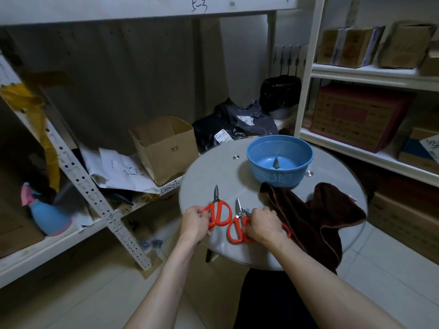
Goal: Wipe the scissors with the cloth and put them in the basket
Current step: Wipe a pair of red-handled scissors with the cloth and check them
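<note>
Two pairs of red-handled scissors lie on the round glass table (204,176). My left hand (196,222) grips the handle of the left scissors (219,213), whose short blades point away from me. My right hand (264,225) covers and grips the handles of the right scissors (235,230), blades up near my fingers. A dark brown cloth (311,217) lies crumpled to the right and hangs over the table edge. The blue plastic basket (280,160) stands at the far side of the table.
White metal shelving (99,205) on the left carries papers, an open cardboard box (166,148) and a blue spray bottle (47,217). Shelves with cartons (361,117) stand on the right. Dark bags (237,122) lie behind the table. Tiled floor lies below.
</note>
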